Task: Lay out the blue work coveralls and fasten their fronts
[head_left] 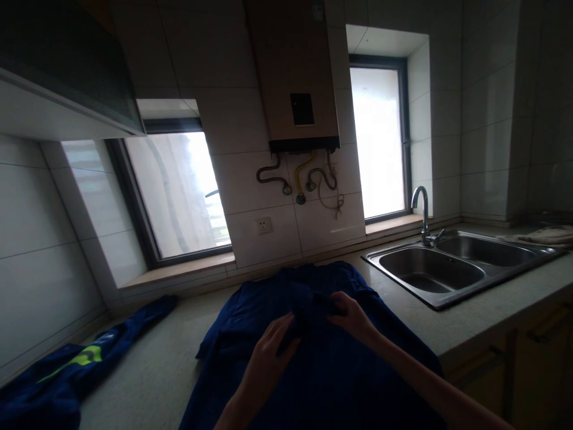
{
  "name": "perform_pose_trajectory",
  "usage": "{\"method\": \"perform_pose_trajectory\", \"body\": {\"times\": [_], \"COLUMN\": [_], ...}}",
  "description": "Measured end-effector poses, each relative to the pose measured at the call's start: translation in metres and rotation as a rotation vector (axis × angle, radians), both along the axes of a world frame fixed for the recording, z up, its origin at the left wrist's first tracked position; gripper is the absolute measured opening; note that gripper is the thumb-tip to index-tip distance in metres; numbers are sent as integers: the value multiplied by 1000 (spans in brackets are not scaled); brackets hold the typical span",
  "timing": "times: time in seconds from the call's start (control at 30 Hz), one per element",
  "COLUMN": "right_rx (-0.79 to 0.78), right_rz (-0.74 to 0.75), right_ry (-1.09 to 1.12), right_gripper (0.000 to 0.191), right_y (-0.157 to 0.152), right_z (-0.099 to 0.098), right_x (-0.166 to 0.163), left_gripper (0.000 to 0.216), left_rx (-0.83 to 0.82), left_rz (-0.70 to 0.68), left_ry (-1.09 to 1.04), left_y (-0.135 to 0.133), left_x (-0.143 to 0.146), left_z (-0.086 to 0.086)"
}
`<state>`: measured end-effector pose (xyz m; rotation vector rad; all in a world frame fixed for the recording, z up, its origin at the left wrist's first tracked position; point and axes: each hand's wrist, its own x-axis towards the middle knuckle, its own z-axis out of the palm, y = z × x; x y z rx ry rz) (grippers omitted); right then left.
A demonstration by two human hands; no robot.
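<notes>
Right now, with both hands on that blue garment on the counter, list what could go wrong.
1. The dark blue garment hangs over the counter's front edge; a tug could slide it off onto the floor.
2. Its right side lies close to the double sink, so the fabric could likely drag into a basin.
3. The light is dim: what the left hand and right hand pinch is hard to see, so a crease may go unnoticed.

bare counter (pixel 152 358) left of blue garment (pixel 313 358), second garment (pixel 80 364) far left, sink (pixel 452 269) right

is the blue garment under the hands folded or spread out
Spread out: the blue garment lies flat over the counter, with both hands pressing on it.
</notes>
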<state>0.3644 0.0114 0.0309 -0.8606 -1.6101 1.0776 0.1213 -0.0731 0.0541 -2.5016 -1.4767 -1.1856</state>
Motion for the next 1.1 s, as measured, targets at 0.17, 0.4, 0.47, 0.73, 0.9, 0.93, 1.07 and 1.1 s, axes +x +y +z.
{"method": "perform_pose_trajectory", "body": {"times": [0.17,0.4,0.47,0.73,0.9,0.93,1.07,1.1], "right_rx": [-110,130,303,672,966,908,195,6], "right_rz": [229,156,91,104,337,353,273,279], "right_ry": [72,-242,-276,-504,-590,-563,-197,-83], "right_gripper": [22,26,26,27,27,27,40,45], "right_y": [-66,-96,-101,-108,-108,-108,-103,-101], "right_z": [7,1,-2,-9,-13,-12,1,4], "right_x": [-34,-32,-30,-28,-27,-25,-20,-20], "left_gripper": [46,29,33,56,57,57,53,50], "left_rx": [42,-325,-303,-487,-557,-569,-493,-425], "left_rz": [-162,-306,-259,-136,12,32,78,115], "left_ry": [36,-234,-353,-727,-956,-959,-793,-756], "left_y": [-14,-26,-28,-32,-35,-35,-34,-35], "left_x": [20,29,32,46,55,55,47,45], "left_z": [-7,5,2,1,6,5,6,6]}}
